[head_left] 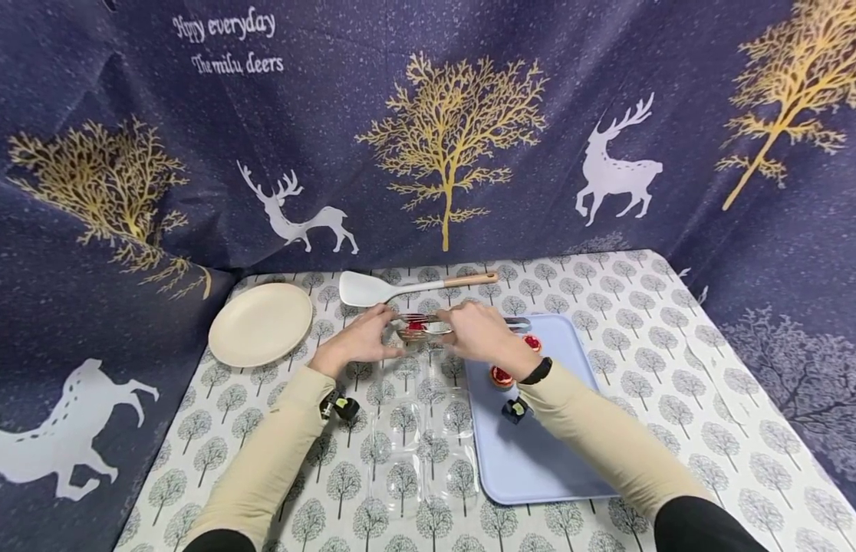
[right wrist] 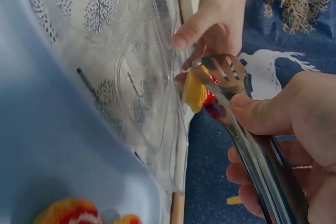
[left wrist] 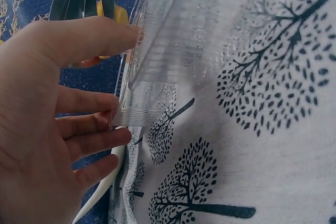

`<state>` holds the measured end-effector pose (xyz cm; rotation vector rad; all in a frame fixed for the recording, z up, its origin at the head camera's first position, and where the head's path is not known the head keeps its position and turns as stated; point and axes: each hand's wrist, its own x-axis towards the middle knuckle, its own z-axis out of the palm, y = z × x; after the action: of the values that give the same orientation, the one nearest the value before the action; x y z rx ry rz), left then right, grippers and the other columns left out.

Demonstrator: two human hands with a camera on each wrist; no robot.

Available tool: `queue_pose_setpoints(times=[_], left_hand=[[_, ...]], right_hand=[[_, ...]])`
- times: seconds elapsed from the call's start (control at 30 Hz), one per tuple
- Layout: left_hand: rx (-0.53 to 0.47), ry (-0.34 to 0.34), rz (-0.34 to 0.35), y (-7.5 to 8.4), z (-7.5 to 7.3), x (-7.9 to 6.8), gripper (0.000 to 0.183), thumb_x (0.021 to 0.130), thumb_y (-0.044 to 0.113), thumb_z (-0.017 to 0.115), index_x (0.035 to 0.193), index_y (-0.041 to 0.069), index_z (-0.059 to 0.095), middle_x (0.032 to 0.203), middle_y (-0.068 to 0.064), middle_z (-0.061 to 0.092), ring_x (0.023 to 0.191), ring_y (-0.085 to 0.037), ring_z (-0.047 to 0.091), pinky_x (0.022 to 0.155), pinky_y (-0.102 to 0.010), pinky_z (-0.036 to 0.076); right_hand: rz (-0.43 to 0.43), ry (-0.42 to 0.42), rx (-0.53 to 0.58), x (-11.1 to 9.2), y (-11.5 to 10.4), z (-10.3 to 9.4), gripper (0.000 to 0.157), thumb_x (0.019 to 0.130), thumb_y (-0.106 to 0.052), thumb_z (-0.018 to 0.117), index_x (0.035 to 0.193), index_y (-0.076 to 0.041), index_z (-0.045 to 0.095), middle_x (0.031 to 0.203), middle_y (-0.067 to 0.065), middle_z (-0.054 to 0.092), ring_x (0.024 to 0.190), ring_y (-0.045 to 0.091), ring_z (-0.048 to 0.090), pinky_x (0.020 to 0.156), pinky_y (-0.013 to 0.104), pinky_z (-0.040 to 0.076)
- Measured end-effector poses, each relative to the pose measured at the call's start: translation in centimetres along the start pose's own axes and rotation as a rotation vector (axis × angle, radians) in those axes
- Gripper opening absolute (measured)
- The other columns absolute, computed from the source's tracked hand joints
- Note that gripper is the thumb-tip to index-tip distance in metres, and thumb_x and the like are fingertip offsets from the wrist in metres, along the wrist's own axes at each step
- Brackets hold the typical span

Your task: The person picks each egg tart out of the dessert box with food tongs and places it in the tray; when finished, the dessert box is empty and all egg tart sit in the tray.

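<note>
My right hand (head_left: 478, 331) grips metal tongs (right wrist: 244, 140) with slotted ends. Between the tong ends is a small tart (right wrist: 195, 92) with a yellow crust and red topping, at the far end of a clear plastic container (head_left: 419, 456) with several compartments. In the left wrist view, my left hand (left wrist: 47, 103) holds the container's rim, thumb on it and fingertips against its outer side. The tart's underside is hidden from the head view, so I cannot tell whether it touches the container. Two similar tarts, the nearer one (head_left: 502, 376) and the farther one (head_left: 531, 343), lie on a blue tray (head_left: 531, 468).
A cream plate (head_left: 261, 326) lies at the back left. Behind the hands is a white spatula (head_left: 366, 289) with a wooden handle. The tablecloth (head_left: 704, 414) carries a tree print, and a dark blue curtain (head_left: 400, 138) hangs behind the table.
</note>
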<state>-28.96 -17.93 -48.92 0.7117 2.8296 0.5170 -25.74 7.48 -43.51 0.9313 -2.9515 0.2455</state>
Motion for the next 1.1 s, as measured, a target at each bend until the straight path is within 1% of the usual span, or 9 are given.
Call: queue_pose_setpoints(times=[0.1,0.3,0.5,0.6,0.73,0.83,0.9,1.0,1.1], left_hand=[[-0.004,-0.002,-0.008,-0.1,0.1,0.0,0.081,0.076,0.046,0.078,0.140,0.007,0.048,0.135,-0.010,0.049,0.121,-0.030,0.052,0.108,-0.049,0.043],[0.000,-0.001,-0.010,-0.2,0.2,0.0,0.083,0.076,0.045,0.078,0.141,0.006,0.047,0.137,-0.010,0.049,0.123,-0.031,0.052,0.110,-0.050,0.041],[0.011,0.000,0.008,-0.2,0.2,0.1,0.082,0.076,0.045,0.078,0.141,0.006,0.047,0.134,-0.009,0.049,0.119,-0.029,0.053,0.108,-0.048,0.042],[0.011,-0.001,0.004,-0.1,0.1,0.0,0.082,0.076,0.044,0.078,0.141,0.005,0.047,0.135,-0.010,0.049,0.120,-0.030,0.053,0.108,-0.049,0.042],[0.002,0.000,-0.001,0.1,-0.2,-0.2,0.082,0.076,0.044,0.078,0.141,0.005,0.047,0.136,-0.011,0.049,0.121,-0.031,0.053,0.108,-0.050,0.043],[-0.003,0.002,0.000,0.2,-0.2,-0.4,0.082,0.076,0.044,0.078,0.141,0.005,0.047,0.135,-0.010,0.049,0.119,-0.030,0.054,0.106,-0.050,0.044],[-0.004,0.003,-0.002,0.2,-0.2,-0.4,0.082,0.076,0.044,0.078,0.141,0.005,0.047,0.134,-0.009,0.050,0.117,-0.029,0.055,0.105,-0.049,0.045],[-0.005,0.002,-0.001,0.2,-0.1,-0.3,0.082,0.076,0.044,0.078,0.141,0.005,0.047,0.133,-0.009,0.050,0.115,-0.028,0.055,0.104,-0.048,0.046],[-0.005,0.004,0.005,0.2,-0.1,-0.2,0.082,0.076,0.044,0.078,0.140,0.004,0.047,0.134,-0.009,0.050,0.116,-0.029,0.055,0.105,-0.049,0.046]], right_hand=[[-0.004,0.015,0.033,-0.7,0.5,-0.2,0.041,0.083,-0.029,0.077,0.120,-0.017,0.066,0.086,0.001,0.072,0.059,0.014,0.060,0.037,0.021,0.041],[0.038,0.020,0.086,-2.4,1.4,-0.9,0.048,0.084,-0.027,0.076,0.128,-0.015,0.063,0.097,0.010,0.074,0.047,0.009,0.048,0.034,0.019,0.036],[0.072,0.055,0.064,-4.1,2.4,-1.3,0.049,0.085,-0.032,0.075,0.130,-0.016,0.063,0.100,0.011,0.074,0.043,0.009,0.041,0.033,0.020,0.033],[0.088,0.068,0.062,-4.9,2.9,-1.3,0.049,0.085,-0.030,0.075,0.130,-0.016,0.063,0.104,0.012,0.073,0.047,0.010,0.044,0.037,0.022,0.036],[0.104,0.095,0.059,-6.0,3.4,-1.4,0.047,0.083,-0.030,0.076,0.127,-0.017,0.065,0.103,0.011,0.073,0.059,0.016,0.058,0.046,0.029,0.047],[0.102,0.126,0.041,-6.9,3.9,-1.5,0.047,0.081,-0.030,0.078,0.124,-0.017,0.067,0.099,0.010,0.074,0.066,0.020,0.062,0.048,0.031,0.049],[0.094,0.155,0.024,-7.6,4.3,-1.5,0.048,0.079,-0.030,0.079,0.124,-0.017,0.067,0.102,0.011,0.074,0.070,0.023,0.064,0.048,0.033,0.050],[0.078,0.190,0.007,-8.6,5.0,-1.5,0.049,0.078,-0.031,0.081,0.122,-0.014,0.068,0.106,0.011,0.073,0.081,0.026,0.068,0.056,0.037,0.055],[0.094,0.189,0.009,-9.6,5.6,-1.4,0.050,0.078,-0.032,0.081,0.122,-0.012,0.067,0.107,0.012,0.073,0.082,0.027,0.068,0.056,0.037,0.056]])
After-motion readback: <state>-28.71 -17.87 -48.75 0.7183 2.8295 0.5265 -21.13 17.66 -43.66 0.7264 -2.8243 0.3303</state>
